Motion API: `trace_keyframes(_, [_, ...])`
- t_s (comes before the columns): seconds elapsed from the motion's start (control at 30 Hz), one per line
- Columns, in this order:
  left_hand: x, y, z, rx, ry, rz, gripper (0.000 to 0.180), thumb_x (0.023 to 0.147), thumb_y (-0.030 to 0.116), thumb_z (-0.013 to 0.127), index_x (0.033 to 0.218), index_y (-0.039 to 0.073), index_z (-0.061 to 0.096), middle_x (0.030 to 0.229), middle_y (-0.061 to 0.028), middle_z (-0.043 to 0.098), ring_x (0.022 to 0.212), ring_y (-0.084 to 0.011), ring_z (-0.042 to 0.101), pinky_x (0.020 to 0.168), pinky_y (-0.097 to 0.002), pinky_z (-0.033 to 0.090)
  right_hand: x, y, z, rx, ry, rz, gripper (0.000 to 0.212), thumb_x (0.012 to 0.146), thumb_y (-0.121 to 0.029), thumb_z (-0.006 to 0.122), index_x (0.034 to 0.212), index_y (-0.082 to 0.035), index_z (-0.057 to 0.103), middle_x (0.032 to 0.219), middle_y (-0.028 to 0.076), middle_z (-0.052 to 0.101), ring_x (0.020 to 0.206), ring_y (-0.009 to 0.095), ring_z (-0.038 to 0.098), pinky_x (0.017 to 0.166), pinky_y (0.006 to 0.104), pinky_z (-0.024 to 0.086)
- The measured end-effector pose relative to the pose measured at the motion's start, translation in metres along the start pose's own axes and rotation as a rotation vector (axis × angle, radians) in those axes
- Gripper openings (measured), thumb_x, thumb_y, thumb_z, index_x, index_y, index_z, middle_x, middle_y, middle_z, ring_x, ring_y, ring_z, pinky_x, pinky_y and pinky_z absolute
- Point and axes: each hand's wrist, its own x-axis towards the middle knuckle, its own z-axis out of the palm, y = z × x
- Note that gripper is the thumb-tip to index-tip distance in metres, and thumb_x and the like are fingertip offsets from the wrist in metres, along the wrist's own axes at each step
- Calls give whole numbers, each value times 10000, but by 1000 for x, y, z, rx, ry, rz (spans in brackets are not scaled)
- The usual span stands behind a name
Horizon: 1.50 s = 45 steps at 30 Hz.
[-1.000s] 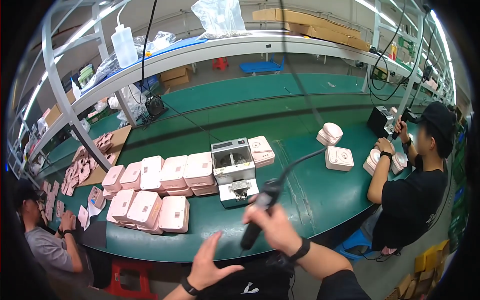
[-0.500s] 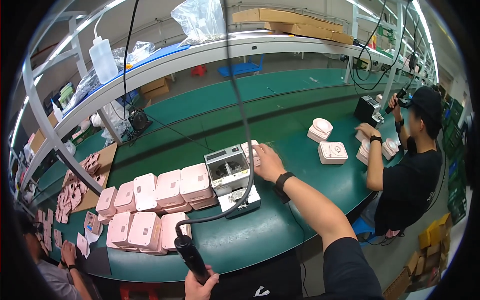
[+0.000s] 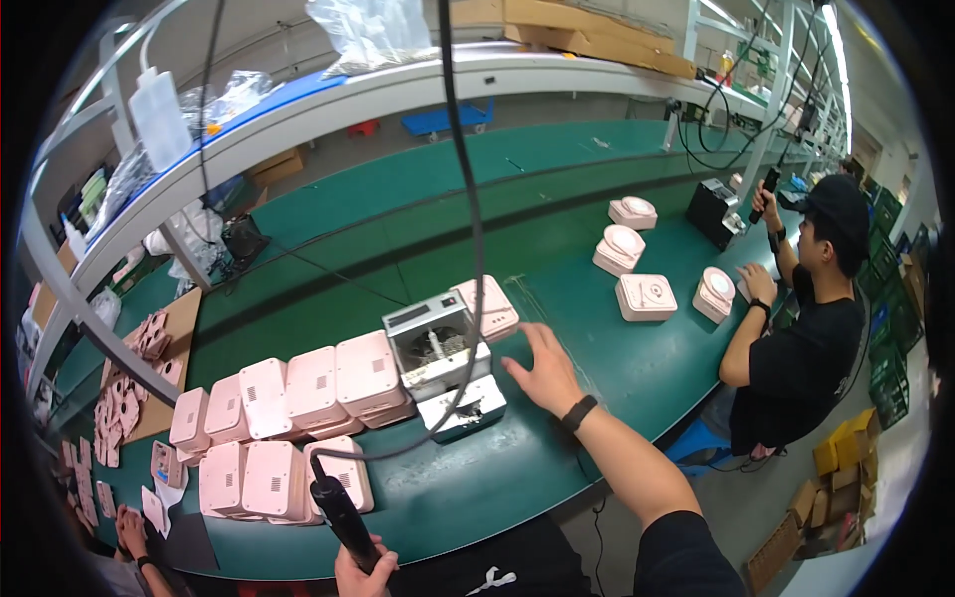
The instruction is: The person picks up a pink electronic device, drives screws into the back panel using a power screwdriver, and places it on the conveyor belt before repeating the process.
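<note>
My left hand [image 3: 365, 572] is wrapped round a black electric screwdriver [image 3: 341, 512], tip up, its cable rising from the top. The screwdriver stands in front of the nearest pink plastic cases. My right hand [image 3: 543, 370], wearing a dark wristband, hovers over the green table with fingers spread and nothing in them. Just beyond its fingertips lies a pink case with a round, turntable-like top [image 3: 496, 310]. This case sits against the far right side of a grey and black screw feeder [image 3: 434, 338]. Several pink cases [image 3: 310, 386], vented sides up, are stacked left of the feeder.
A co-worker [image 3: 811, 298] sits at the right, a hand on a black screwdriver, near finished-looking pink units [image 3: 647, 297] and another feeder [image 3: 714, 214]. At the lower left are another person's hands [image 3: 131, 532]. A metal shelf [image 3: 328, 99] spans overhead; the screwdriver cable hangs across the middle.
My right hand has let go of the pink case beside the feeder and drawn back toward me, opening. The view has shifted slightly. The co-worker's lower hand has moved nearer the table edge.
</note>
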Motion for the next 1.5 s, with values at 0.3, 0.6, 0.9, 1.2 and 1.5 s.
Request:
trace_keyframes(0.3, [27,0,27,316,-101,9,334,811,32,718,1097,2,548,753,-21,582,612,-105,574,576,-246,472,61,30,-2,-29,-85,-206,630,756,-192,774,1294,-34,487,1273,178,519,1185,376,526,962,427,467])
trace_keyframes(0.6, [19,20,34,279,31,-194,375,902,109,699,1224,24,528,850,-25,595,729,-120,575,661,-265,480,16,44,-19,-283,-186,-380,627,697,-107,787,1262,-40,524,1172,136,544,1077,341,560,924,442,469])
trace_keyframes(0.9, [40,-25,14,282,135,-191,340,854,90,693,1142,15,526,759,-25,563,576,-92,530,533,-224,429,-104,26,-90,-43,-96,184,660,712,-110,811,1286,18,512,1285,203,522,1186,394,538,993,465,454])
trace_keyframes(1.2, [47,-57,15,217,-32,-262,320,858,113,694,1108,-9,537,744,-31,553,579,-93,537,564,-238,464,-139,20,-88,-286,-300,171,667,713,-162,828,1254,58,507,1324,241,491,1252,430,499,1055,476,426])
trace_keyframes(1.5, [52,-61,14,185,-55,-209,355,888,207,681,1112,-17,521,727,-39,545,521,-110,521,583,-267,505,-134,23,-85,-273,-319,184,670,718,-179,827,1254,61,505,1338,236,483,1264,431,491,1073,494,415])
